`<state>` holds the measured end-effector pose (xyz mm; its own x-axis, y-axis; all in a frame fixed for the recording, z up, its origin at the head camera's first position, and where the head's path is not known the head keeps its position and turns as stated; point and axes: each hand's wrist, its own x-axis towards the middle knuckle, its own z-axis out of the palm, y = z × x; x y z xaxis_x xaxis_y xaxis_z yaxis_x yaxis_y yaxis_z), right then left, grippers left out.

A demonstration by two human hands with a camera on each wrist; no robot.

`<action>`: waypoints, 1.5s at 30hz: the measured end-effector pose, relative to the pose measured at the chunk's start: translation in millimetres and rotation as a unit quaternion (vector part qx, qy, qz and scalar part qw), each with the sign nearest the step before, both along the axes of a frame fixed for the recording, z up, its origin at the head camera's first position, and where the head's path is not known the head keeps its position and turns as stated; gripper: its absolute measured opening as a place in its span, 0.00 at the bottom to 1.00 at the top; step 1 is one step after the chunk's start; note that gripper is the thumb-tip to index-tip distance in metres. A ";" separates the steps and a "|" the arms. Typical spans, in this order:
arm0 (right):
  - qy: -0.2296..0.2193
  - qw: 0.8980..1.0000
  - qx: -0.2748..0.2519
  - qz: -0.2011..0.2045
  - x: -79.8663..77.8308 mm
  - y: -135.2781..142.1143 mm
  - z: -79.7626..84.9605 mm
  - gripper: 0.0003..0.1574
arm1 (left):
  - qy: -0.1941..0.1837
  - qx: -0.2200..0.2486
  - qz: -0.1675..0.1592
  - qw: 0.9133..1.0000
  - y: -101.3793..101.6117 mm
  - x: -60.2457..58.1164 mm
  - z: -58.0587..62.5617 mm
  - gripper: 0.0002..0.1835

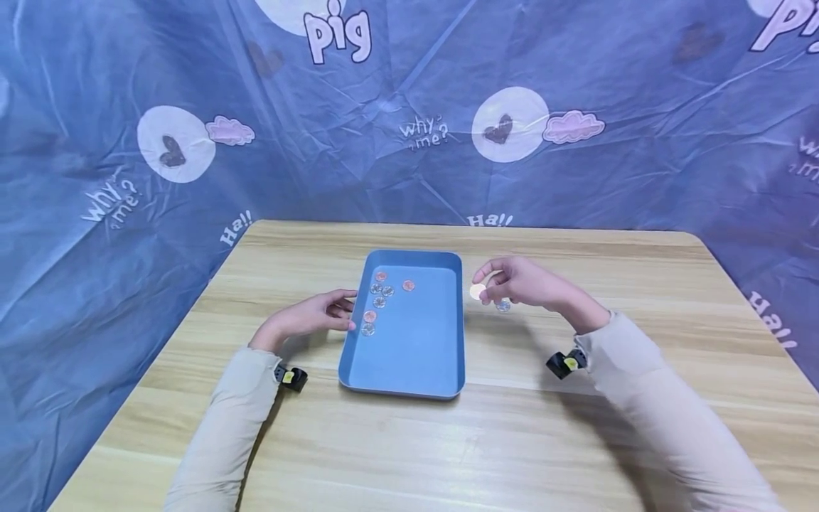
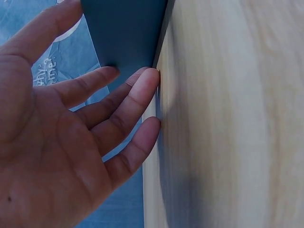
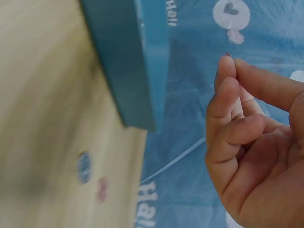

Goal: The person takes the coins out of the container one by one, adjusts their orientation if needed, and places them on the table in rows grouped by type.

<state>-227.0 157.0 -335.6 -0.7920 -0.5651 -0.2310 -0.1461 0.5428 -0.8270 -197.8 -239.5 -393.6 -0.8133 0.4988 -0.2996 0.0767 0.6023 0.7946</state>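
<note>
Seven coins (image 1: 379,302) lie in a blue tray (image 1: 416,348) at the centre of the frame, as a right hand (image 1: 525,283) pinches another, the held coin (image 1: 476,292), between thumb and fingertips just beyond the tray's right wall. Its face is washed out by glare, and we cannot tell its colour.

Left of centre, a left hand (image 1: 313,313) touches the tray's outer left wall, its fingers loosely extended and gripping nothing that we can see.

Inside we count three coppery coins and four silvery ones, set toward the tray's upper left. We judge the gathering to be well along, with the pinched coin and those outside left over: a silvery coin (image 1: 503,306) on the wooden table (image 1: 409,455) just below the right hand and, at the lower left of the right wrist view, a blurred reddish disc (image 3: 101,190), probably another coin.
</note>
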 end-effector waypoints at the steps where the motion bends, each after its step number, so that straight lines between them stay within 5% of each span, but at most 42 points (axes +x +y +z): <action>1: -0.005 1.000 0.003 -0.003 1.3 4.1 -3.3 0.20 | 0.000 0.000 -0.002 1.000 0.3 0.2 0.1 0.44; 15: -0.049 0.998 -0.011 -0.025 6.8 44.0 -39.2 0.21 | 0.002 -0.003 0.001 1.000 0.5 1.0 0.2 0.43; 29: -0.050 0.998 0.009 -0.045 3.8 69.0 -45.2 0.24 | 0.005 -0.006 0.001 1.000 0.0 1.2 -1.4 0.43; 45: -0.018 0.995 0.025 -0.092 -24.7 81.1 -54.3 0.24 | 0.006 -0.009 -0.002 1.000 0.9 -0.1 -1.3 0.43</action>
<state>-251.7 238.1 -389.9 -0.8718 -0.3983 -0.2852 -0.0116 0.5989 -0.8008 -197.9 -238.6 -394.9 -0.8144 0.4971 -0.2992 0.0891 0.6167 0.7821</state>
